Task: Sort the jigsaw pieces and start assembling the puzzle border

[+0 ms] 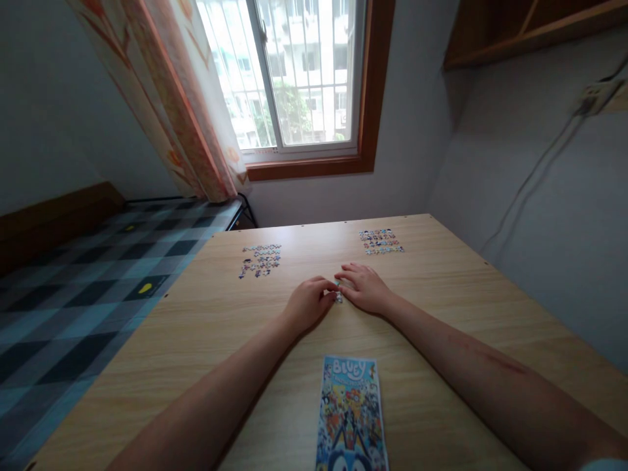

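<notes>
Near the middle of the wooden table, a few small joined jigsaw puzzle pieces [338, 298] lie between my two hands. My left hand [310, 302] is bent at the pieces from the left, its thumb and index finger closed on a puzzle piece that they mostly cover. From the right, my right hand [364, 288] rests low on the table with fingers stretched and apart, the fingertips touching the same pieces. A picture sheet [350, 412] printed "BLUEY", with many cartoon characters, lies flat nearer to me, between my forearms.
Loose puzzle pieces [262, 260] are laid out in rows at the table's far left. More puzzle pieces [380, 241] form rows at the far right. The table [206, 327] borders a checked bed [98, 294] on the left. A window [304, 78] is behind it.
</notes>
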Demonstrator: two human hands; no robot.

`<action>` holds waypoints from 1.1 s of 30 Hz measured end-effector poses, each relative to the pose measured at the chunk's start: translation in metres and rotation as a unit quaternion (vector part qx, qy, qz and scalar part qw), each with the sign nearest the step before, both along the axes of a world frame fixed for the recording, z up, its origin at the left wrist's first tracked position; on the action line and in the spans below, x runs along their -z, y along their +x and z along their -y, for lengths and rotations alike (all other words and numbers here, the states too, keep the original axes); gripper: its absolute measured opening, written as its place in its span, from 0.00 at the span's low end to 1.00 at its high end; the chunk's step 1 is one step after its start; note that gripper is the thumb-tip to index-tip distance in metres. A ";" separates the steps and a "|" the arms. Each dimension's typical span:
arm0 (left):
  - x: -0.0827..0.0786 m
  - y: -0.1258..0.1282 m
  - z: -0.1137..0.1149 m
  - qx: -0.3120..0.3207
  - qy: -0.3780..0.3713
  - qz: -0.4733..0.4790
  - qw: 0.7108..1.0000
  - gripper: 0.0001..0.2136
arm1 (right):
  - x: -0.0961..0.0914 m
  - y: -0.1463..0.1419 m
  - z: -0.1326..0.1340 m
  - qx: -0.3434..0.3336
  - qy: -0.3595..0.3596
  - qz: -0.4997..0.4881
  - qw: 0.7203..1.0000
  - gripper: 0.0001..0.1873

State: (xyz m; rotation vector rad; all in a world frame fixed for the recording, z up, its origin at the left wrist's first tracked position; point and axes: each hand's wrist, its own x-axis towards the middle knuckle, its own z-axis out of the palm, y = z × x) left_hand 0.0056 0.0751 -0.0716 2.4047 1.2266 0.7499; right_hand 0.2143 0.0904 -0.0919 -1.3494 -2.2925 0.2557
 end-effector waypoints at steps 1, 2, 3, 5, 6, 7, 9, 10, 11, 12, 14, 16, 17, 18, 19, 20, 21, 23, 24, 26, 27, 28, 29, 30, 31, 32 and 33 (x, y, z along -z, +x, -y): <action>0.001 -0.002 -0.001 -0.003 0.000 0.010 1.000 0.08 | 0.000 0.000 0.000 0.001 0.000 0.002 1.000 0.19; 0.001 -0.004 -0.001 -0.004 -0.001 0.015 1.000 0.08 | 0.000 0.001 0.000 0.001 0.000 0.003 1.000 0.19; 0.001 -0.006 -0.001 -0.003 -0.002 0.017 1.000 0.08 | 0.000 0.001 0.000 0.001 0.000 0.005 1.000 0.19; -0.001 -0.008 0.000 0.003 -0.006 0.010 1.000 0.07 | 0.000 0.001 0.001 0.002 -0.004 0.006 1.000 0.19; -0.001 -0.009 0.001 0.007 -0.007 0.003 1.000 0.07 | 0.000 0.001 0.001 0.003 -0.006 0.006 1.000 0.19; -0.002 -0.009 0.002 0.010 -0.006 -0.005 1.000 0.07 | -0.001 0.001 0.001 0.004 -0.008 0.005 1.000 0.20; -0.002 -0.008 0.004 0.015 0.003 -0.021 1.000 0.08 | -0.001 0.000 0.002 0.006 -0.011 0.003 1.000 0.21; -0.002 -0.007 0.004 0.017 0.010 -0.027 0.999 0.09 | -0.001 0.000 0.002 0.007 -0.012 0.003 1.000 0.21; -0.001 -0.007 0.004 0.018 0.017 -0.033 0.999 0.09 | -0.001 0.000 0.002 0.007 -0.012 0.003 1.000 0.21; 0.000 -0.006 0.004 0.019 0.023 -0.038 0.999 0.09 | -0.001 -0.001 0.002 0.008 -0.012 0.004 1.000 0.22; 0.001 -0.005 0.003 0.022 0.029 -0.049 0.998 0.09 | 0.000 0.000 0.002 0.010 -0.012 0.004 1.000 0.22; 0.002 -0.005 0.003 0.023 0.032 -0.061 0.997 0.08 | 0.000 0.000 0.002 0.013 -0.012 0.002 1.000 0.21; 0.002 -0.005 0.002 0.023 0.035 -0.066 0.997 0.08 | 0.000 0.000 0.002 0.013 -0.013 0.000 1.000 0.21; 0.002 -0.005 0.002 0.023 0.038 -0.070 0.997 0.08 | 0.000 0.000 0.002 0.013 -0.013 -0.001 1.000 0.21; 0.002 -0.005 0.002 0.023 0.042 -0.072 0.996 0.08 | -0.001 0.001 0.001 0.012 -0.013 -0.002 1.000 0.21; 0.002 -0.005 0.002 0.024 0.047 -0.074 0.996 0.08 | -0.001 0.001 0.001 0.011 -0.013 -0.002 1.000 0.21; 0.002 -0.004 0.003 0.026 0.050 -0.075 0.996 0.08 | -0.001 0.001 0.001 0.010 -0.013 0.000 1.000 0.21; 0.002 -0.004 0.003 0.031 0.056 -0.078 0.995 0.08 | -0.002 0.002 0.001 0.010 -0.015 0.003 1.000 0.22; 0.002 -0.003 0.003 0.032 0.058 -0.080 0.995 0.09 | -0.001 0.003 0.001 0.011 -0.016 0.004 1.000 0.22; 0.002 -0.003 0.004 0.033 0.060 -0.085 0.994 0.09 | 0.000 0.003 0.000 0.011 -0.021 0.003 1.000 0.23; 0.001 -0.002 0.004 0.032 0.060 -0.088 0.994 0.09 | 0.000 0.004 0.000 0.011 -0.024 0.002 1.000 0.23; 0.001 -0.002 0.005 0.032 0.058 -0.091 0.994 0.10 | 0.001 0.004 0.000 0.011 -0.027 0.000 1.000 0.23; 0.000 -0.001 0.005 0.034 0.057 -0.095 0.993 0.10 | 0.001 0.004 -0.001 0.010 -0.029 0.000 1.000 0.23; -0.001 -0.001 0.006 0.035 0.055 -0.099 0.993 0.10 | 0.002 0.005 -0.001 0.010 -0.030 0.000 1.000 0.23; -0.003 0.000 0.006 0.038 0.056 -0.104 0.992 0.10 | 0.002 0.005 -0.001 0.010 -0.029 0.001 1.000 0.23; -0.004 0.000 0.007 0.041 0.058 -0.110 0.991 0.10 | 0.002 0.005 -0.001 0.011 -0.027 0.002 1.000 0.23; -0.005 0.001 0.008 0.044 0.061 -0.117 0.990 0.11 | 0.001 0.005 -0.001 0.011 -0.025 0.002 1.000 0.23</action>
